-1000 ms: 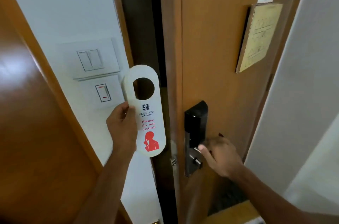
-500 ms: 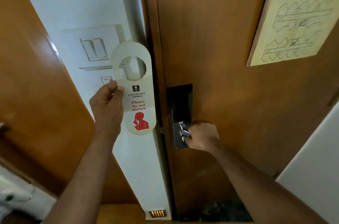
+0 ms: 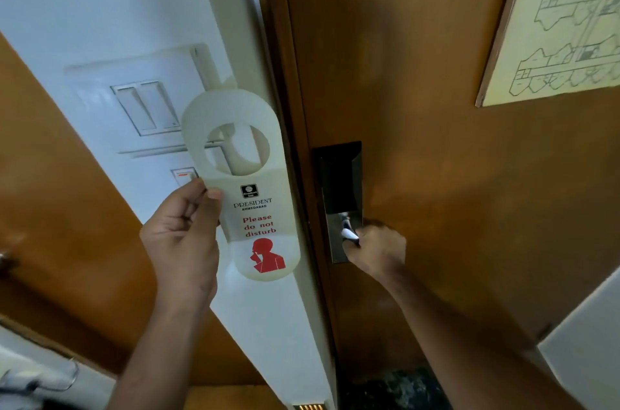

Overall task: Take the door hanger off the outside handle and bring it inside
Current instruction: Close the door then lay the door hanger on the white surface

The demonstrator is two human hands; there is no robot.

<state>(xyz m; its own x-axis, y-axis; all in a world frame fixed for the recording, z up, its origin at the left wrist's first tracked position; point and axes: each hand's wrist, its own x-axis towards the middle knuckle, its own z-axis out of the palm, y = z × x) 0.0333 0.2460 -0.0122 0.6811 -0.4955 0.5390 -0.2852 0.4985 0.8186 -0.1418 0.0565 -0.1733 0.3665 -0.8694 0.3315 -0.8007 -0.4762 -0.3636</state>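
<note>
The door hanger (image 3: 243,195) sits lower and nearer the door edge than half a second ago, and the view has closed in on the door, which stands shut against the frame as before. The hanger is upright in the left hand (image 3: 183,242), its fingers (image 3: 188,200) closed on the card's left edge, thumb on the printed face beside the logo. It reads "Please do not disturb" in red above a red figure (the round hole at the top is empty, with the wall showing through). It hangs in front of the white wall, just left of the door frame (image 3: 268,81) and clear of the lock. Behind it are the light switches (image 3: 147,107) on their white plate. To the right, the right hand (image 3: 375,250) is wrapped tight round the metal door handle (image 3: 347,232), below the dark lock plate (image 3: 340,181) on the wooden door (image 3: 419,74). A floor plan sign (image 3: 563,23) is fixed to the door at upper right
</note>
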